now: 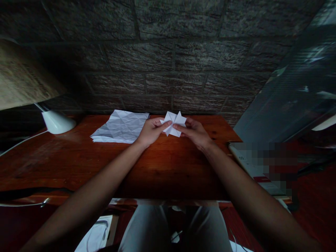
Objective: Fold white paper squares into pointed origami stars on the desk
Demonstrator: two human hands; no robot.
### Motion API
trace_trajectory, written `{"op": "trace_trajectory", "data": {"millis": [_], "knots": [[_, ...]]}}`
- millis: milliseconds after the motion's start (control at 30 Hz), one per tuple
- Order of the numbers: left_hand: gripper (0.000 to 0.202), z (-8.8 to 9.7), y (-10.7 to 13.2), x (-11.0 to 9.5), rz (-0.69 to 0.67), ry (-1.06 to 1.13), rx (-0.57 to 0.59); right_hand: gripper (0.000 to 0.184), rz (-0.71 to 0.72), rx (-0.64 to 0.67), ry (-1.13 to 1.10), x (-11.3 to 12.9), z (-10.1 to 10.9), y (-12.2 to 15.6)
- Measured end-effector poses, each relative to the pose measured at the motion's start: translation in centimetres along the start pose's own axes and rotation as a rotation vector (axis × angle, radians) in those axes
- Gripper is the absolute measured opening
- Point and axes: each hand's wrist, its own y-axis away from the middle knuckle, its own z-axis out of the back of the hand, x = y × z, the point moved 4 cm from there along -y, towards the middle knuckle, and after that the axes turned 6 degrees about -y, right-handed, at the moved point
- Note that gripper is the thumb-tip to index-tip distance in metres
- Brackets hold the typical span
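Note:
A white folded paper star (173, 126) is held just above the far part of the red-brown wooden table (78, 157). My left hand (151, 131) pinches its left side with thumb and fingers closed on the paper. Gripping the star's right side from below is my right hand (194, 132), its fingers closed on the folds. Both forearms reach forward from the bottom of the view.
A stack of creased white paper sheets (121, 127) lies on the table left of my hands. A white lamp base (57, 121) with a beige shade (21, 78) stands far left. A brick wall (170, 56) rises behind the table. Papers (258, 171) lie at the right.

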Motion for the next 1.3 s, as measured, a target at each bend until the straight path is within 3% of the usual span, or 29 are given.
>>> {"op": "trace_trajectory", "data": {"millis": [267, 333, 433, 533, 633, 800, 900, 967, 1000, 1133, 1200, 1300], "knots": [[0.038, 0.0, -0.2, 0.0, -0.048, -0.027, 0.054, 0.049, 0.054, 0.037, 0.015, -0.3, 0.1, -0.2], [0.034, 0.3, -0.2, -0.3, -0.133, -0.071, -0.015, 0.051, 0.123, -0.086, 0.073, -0.4, 1.1, -0.5], [0.025, 1.0, 0.3, -0.8, -0.222, -0.186, -0.215, 0.066, 0.206, -0.313, 0.129, -0.4, 2.1, -0.6], [0.015, 1.2, 1.0, -1.2, -0.345, -0.354, -0.34, 0.052, 0.066, -0.224, -0.025, -0.5, 1.3, -0.5], [0.01, 0.6, 1.5, -1.6, -0.535, -0.471, -0.272, 0.051, -0.087, -0.07, -0.179, -0.3, 0.0, -0.1], [0.024, -0.1, 1.7, -1.8, -0.689, -0.506, -0.103, 0.043, -0.03, -0.079, -0.137, 0.6, 0.7, 0.0], [0.049, -0.5, 1.5, -1.6, -0.607, -0.375, 0.044, 0.039, -0.002, -0.111, -0.087, 0.7, 1.6, -0.2], [0.072, -0.6, 1.0, -0.9, -0.431, -0.161, 0.116, 0.037, 0.034, -0.11, -0.029, 0.8, 1.8, -0.3], [0.074, -0.5, 0.7, -0.5, -0.325, -0.019, 0.114, 0.036, 0.053, -0.098, 0.002, 0.9, 1.8, -0.3], [0.068, 0.1, -0.3, 1.5, 0.083, 0.302, -0.003, 0.033, 0.095, -0.006, 0.082, 1.1, 1.3, -0.3], [0.057, 0.2, -0.4, 1.8, 0.165, 0.349, -0.005, 0.031, 0.1, 0.025, 0.101, 1.0, 1.1, -0.3], [0.038, 0.1, -0.4, 1.5, 0.173, 0.358, 0.045, 0.032, 0.107, 0.025, 0.117, 0.9, 1.1, -0.3]]}}
